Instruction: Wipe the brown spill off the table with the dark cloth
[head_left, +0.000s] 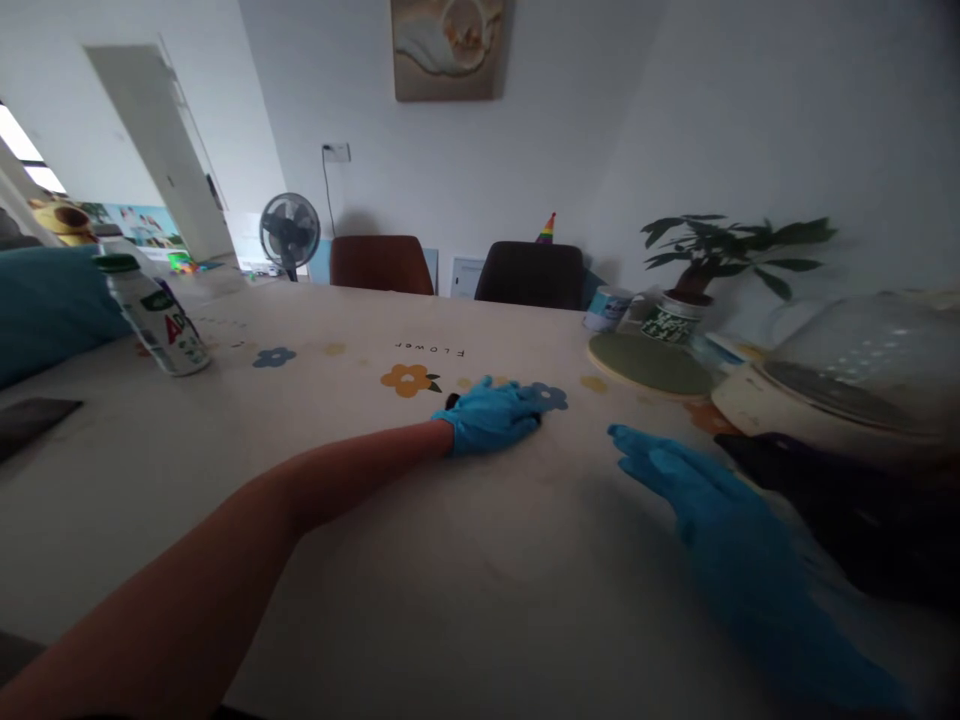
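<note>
Both my hands wear blue gloves. My left hand (491, 415) reaches out across the table (337, 480) and lies on the cloth near a printed blue flower, fingers curled down over a small dark thing I cannot make out. My right hand (675, 475) rests flat near the right side, fingers stretched forward and holding nothing. A dark object (840, 500) lies just right of it.
A white drink bottle (154, 315) with a green cap stands at the far left. A potted plant (686, 290), a round green mat (649, 365), a small cup (606, 308) and a domed white appliance (847, 385) crowd the right. Two chairs (465, 268) and a fan (289, 232) stand behind the table.
</note>
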